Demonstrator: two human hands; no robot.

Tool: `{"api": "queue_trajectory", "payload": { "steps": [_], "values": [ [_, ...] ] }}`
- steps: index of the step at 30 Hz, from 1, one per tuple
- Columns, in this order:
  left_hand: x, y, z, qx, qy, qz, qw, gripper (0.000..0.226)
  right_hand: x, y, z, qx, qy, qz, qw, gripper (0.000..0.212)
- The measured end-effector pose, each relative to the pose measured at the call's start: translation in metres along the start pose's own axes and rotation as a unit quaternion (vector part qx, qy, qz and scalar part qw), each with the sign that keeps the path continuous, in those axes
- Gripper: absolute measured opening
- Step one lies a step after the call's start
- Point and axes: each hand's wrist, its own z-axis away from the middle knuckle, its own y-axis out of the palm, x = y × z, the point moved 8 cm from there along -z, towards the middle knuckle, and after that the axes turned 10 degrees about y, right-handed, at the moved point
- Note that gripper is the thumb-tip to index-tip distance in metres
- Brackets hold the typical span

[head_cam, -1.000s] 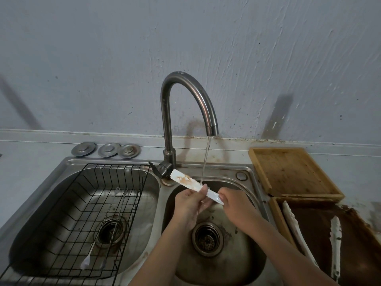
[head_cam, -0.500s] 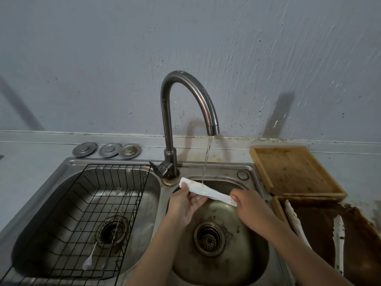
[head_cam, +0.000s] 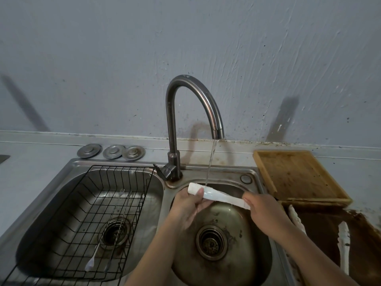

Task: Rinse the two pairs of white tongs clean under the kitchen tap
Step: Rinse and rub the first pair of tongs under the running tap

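Note:
A pair of white tongs (head_cam: 221,196) lies level across the right sink basin (head_cam: 255,263), and the thin stream from the curved steel tap (head_cam: 192,112) lands on it. My left hand (head_cam: 188,205) grips the tongs near their left end, thumb on top. My right hand (head_cam: 260,206) pinches their right end. A second pair of white tongs (head_cam: 343,247) lies on the dark brown tray (head_cam: 369,242) at the right, its two arms spread apart.
A black wire rack (head_cam: 68,234) fills the left basin, with thin utensils (head_cam: 115,230) lying in it. Three metal drain lids (head_cam: 112,151) sit behind the sink. A wooden tray (head_cam: 296,176) stands right of the tap.
The tongs have turned in my hands: the brown-stained face seen one second ago no longer shows. They now lie more level, and my right hand has shifted right.

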Motion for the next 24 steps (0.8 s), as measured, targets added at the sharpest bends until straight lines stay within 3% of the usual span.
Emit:
{"api": "queue_trajectory", "payload": {
  "steps": [6, 12, 17, 21, 24],
  "values": [
    [-0.008, 0.007, 0.006, 0.061, 0.0, 0.016, 0.998, 0.037, -0.024, 0.012, -0.008, 0.036, 0.036, -0.083, 0.995, 0.03],
    [-0.023, 0.006, 0.006, 0.021, 0.122, -0.164, 0.979, 0.004, -0.023, 0.023, -0.007, 0.037, 0.048, -0.128, 0.99, 0.033],
    [-0.024, 0.011, 0.002, 0.047, 0.089, -0.161, 0.982, 0.03, -0.024, 0.017, -0.005, 0.022, 0.053, -0.137, 0.989, 0.026],
    [-0.026, 0.014, 0.001, 0.076, 0.079, -0.189, 0.976, 0.026, -0.027, 0.015, -0.006, 0.012, 0.053, -0.116, 0.992, 0.025],
    [-0.027, 0.008, 0.0, 0.033, 0.082, -0.229, 0.969, 0.013, -0.02, 0.01, -0.003, -0.023, 0.018, -0.08, 0.996, 0.023]
  ]
}}
